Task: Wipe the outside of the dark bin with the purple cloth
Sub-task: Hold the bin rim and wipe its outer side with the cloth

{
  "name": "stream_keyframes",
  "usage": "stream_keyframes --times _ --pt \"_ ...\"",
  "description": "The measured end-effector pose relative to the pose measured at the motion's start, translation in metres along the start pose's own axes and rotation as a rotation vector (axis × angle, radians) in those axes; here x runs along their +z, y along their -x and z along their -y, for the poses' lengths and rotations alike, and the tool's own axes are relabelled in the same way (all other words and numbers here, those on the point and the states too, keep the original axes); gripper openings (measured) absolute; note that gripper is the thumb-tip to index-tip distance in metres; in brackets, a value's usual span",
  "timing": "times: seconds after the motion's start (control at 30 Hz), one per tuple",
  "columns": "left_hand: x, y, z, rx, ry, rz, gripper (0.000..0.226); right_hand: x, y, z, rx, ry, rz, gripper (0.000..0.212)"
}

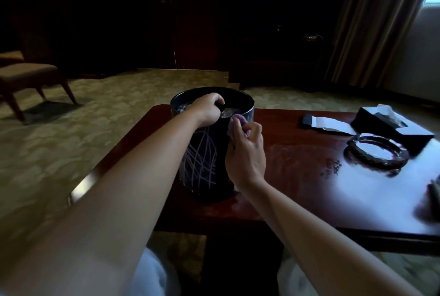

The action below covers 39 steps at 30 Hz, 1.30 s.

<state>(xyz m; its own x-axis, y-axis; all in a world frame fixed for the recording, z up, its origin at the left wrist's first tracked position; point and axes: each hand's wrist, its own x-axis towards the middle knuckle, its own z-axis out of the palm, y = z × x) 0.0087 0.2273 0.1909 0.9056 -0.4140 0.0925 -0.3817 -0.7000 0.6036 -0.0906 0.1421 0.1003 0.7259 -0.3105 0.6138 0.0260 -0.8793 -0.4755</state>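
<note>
- Dark bin point(202, 167) stands upright on the near-left part of the reddish wooden table point(297, 191), pale crossing lines on its side (something shiny lies inside).
- Left hand point(208, 110) hooks over the near rim, fingers curled round it.
- Right hand point(246, 153) presses the purple cloth point(239, 120) against the bin's outer wall just under the rim, fingers bunched and pinching the cloth.
- A glass ashtray point(376, 153) and a black tissue box point(390, 124) sit well apart on the right.

Upright line-patterned dark bin point(202, 160) with bunched purple cloth point(238, 123) against its upper side.
</note>
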Motion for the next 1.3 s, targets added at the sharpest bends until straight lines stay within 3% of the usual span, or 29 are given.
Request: stream_keyframes --times 0.2,0.3,0.57,0.7,0.9,0.97,1.13,1.3 --pt "-0.004 -0.001 0.006 -0.001 -0.031 0.017 0.036 0.013 0.02 -0.005 0.05 0.143 0.237 0.063" --pt "-0.001 -0.001 0.005 0.01 -0.066 0.007 0.038 0.01 0.034 -0.01 0.056 0.099 0.343 0.06" --pt "0.002 0.003 0.004 0.006 -0.087 -0.018 0.039 0.004 0.012 0.002 0.042 0.053 0.2 0.067" --pt "0.004 0.006 0.001 -0.018 -0.185 0.019 0.037 0.018 0.029 -0.008 0.001 0.156 0.306 0.066" --pt "0.012 -0.001 -0.001 -0.063 -0.325 0.097 0.042 0.038 0.065 -0.044 0.353 0.011 0.615 0.067" --pt "0.014 -0.001 -0.002 -0.074 -0.368 0.078 0.047 0.037 0.063 -0.046 0.348 -0.029 0.591 0.067" --pt "0.015 -0.006 0.002 -0.066 -0.374 0.066 0.047 0.029 0.041 -0.02 0.199 -0.162 0.342 0.071" --pt "0.013 -0.005 0.001 -0.037 -0.357 0.067 0.041 0.043 0.053 -0.012 0.205 -0.135 0.337 0.071"
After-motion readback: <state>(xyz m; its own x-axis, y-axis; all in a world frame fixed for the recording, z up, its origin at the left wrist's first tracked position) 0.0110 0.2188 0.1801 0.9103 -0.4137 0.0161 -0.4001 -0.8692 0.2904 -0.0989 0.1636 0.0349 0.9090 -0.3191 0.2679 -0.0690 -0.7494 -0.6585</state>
